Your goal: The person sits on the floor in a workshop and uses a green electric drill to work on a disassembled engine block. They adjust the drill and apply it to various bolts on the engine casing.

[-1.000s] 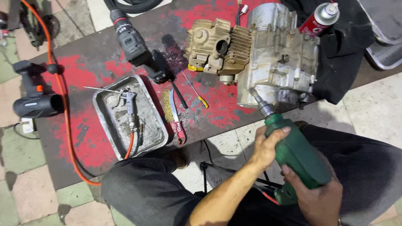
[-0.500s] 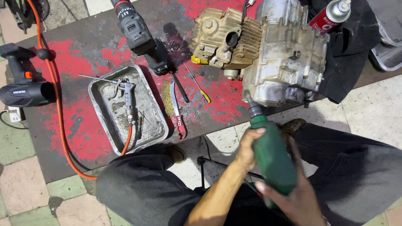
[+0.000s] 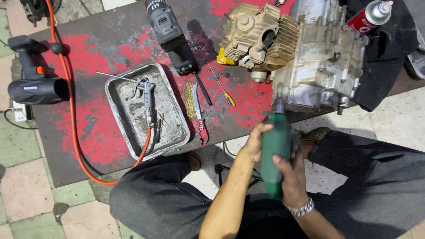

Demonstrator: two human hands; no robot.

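Note:
I hold a green power tool [image 3: 274, 150] upright in front of me with both hands. My left hand [image 3: 254, 141] wraps its upper left side, and my right hand [image 3: 290, 177], with a metal watch at the wrist, grips the lower body. The tool's metal bit [image 3: 279, 99] points up at the lower edge of a grimy silver and tan engine block [image 3: 305, 57] that sits on the red-stained dark mat [image 3: 88, 128].
A metal tray [image 3: 170, 128] holds an air blow gun on an orange hose [image 3: 71, 110]. Beside it lie a red-handled wire brush [image 3: 197, 113], a yellow-handled screwdriver [image 3: 223, 88] and a black cordless drill [image 3: 170, 35]. Another black tool [image 3: 33, 82] lies far left. A red spray can [image 3: 369, 17] stands top right.
The green tool and both hands have shifted left along the engine's lower edge and stand more upright. The view has also drifted, so everything on the mat sits further right in frame.

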